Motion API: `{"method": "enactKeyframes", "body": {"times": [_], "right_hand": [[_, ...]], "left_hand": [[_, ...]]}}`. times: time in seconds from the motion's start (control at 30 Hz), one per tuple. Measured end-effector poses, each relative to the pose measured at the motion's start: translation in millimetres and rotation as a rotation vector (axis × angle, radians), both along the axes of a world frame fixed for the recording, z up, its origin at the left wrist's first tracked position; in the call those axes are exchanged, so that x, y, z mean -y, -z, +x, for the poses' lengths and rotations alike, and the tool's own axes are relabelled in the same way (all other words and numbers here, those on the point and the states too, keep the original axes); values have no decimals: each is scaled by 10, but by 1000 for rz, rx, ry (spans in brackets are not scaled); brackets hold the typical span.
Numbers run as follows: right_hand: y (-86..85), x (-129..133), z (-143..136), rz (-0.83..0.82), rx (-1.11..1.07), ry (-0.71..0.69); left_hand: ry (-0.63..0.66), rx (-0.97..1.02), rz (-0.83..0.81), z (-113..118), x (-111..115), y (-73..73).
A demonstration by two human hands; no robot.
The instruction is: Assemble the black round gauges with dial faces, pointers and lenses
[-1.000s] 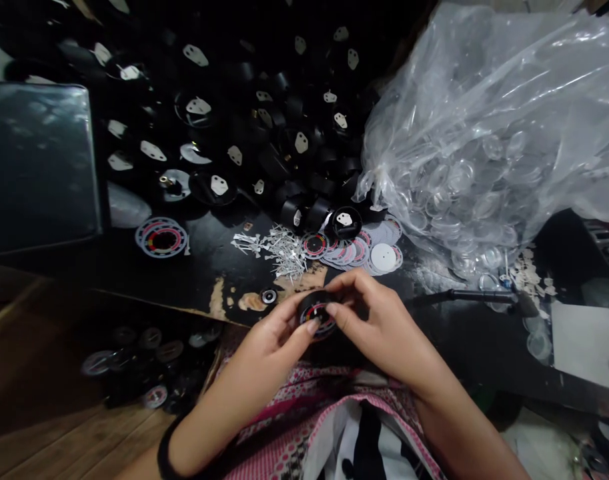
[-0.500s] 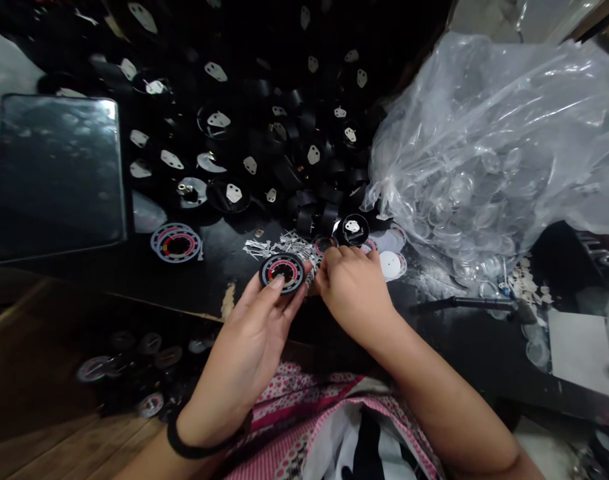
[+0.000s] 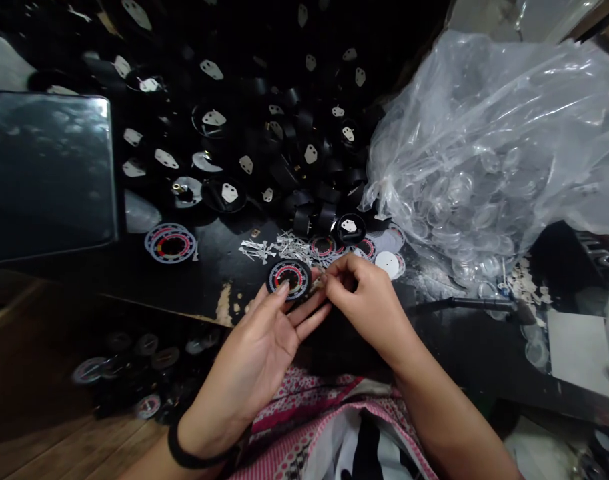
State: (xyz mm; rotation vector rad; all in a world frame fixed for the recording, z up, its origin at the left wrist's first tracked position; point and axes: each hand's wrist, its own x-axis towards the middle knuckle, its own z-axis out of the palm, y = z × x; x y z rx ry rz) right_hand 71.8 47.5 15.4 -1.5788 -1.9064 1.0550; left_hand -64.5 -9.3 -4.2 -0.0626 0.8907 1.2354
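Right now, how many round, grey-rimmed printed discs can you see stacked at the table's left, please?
2: the top disc, and the lower disc jutting out on the left; more may be hidden beneath.

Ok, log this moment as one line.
left hand: holds round dial; right hand: pinched beside it, contents unclear; beyond hands: small white parts, printed discs

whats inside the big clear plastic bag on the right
Many clear, round pieces show through the bag, heaped in its lower part. Those deeper in the heap are covered.
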Motion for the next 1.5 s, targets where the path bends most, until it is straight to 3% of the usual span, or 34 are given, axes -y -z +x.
{"method": "enactKeyframes", "body": {"times": [0.13, 0.33, 0.5, 0.73, 0.93, 1.27, 1.5], "right_hand": [[3, -9, 32, 30, 27, -23], [-26, -15, 48, 177, 281, -138], [-69, 48, 82, 214, 409, -242], [-178, 206, 186, 197, 10, -115], [-210, 264, 217, 192, 144, -111], [-231, 308, 234, 209, 68, -86], [-276, 356, 232, 166, 76, -105]], "left_hand": [[-32, -44, -19, -1, 15, 22], [-86, -239, 102, -15, 62, 68], [-30, -348, 138, -8, 76, 68], [20, -356, 136, 148, -28, 4], [103, -372, 186, 251, -5, 61], [171, -514, 298, 176, 80, 103], [178, -861, 420, 137, 57, -2]]}}
